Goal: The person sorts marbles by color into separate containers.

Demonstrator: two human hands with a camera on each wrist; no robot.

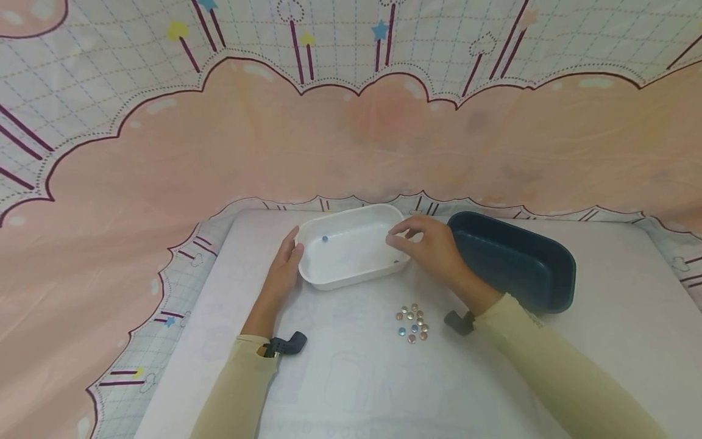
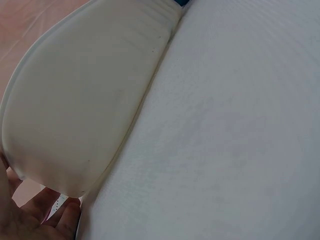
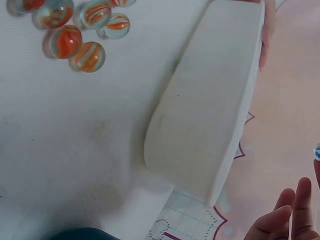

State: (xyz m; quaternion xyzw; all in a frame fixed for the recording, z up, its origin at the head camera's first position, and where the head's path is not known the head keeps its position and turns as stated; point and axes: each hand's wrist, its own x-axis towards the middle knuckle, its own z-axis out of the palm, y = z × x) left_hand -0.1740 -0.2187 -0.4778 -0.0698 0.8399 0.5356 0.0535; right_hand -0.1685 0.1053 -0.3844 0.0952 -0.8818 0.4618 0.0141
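A white oval tray (image 1: 351, 280) sits on the table, with a small blue marble (image 1: 325, 239) inside toward its left end and another small dark marble (image 1: 397, 261) near its right end. My left hand (image 1: 285, 259) holds the tray's left end, thumb at the rim. Fingers (image 2: 67, 220) show round that end in the left wrist view. Over the tray's right end is my right hand (image 1: 428, 244), thumb and index finger brought together. A blue-and-white marble (image 3: 317, 151) shows at a fingertip in the right wrist view, partly cut off by the frame edge.
Several glass marbles (image 1: 412, 339), mostly orange with some blue, lie loose on the table in front of the tray. A dark blue tray (image 1: 565, 286) stands at the right, beside my right forearm. A patterned curtain (image 1: 351, 146) hangs behind the table (image 1: 340, 378).
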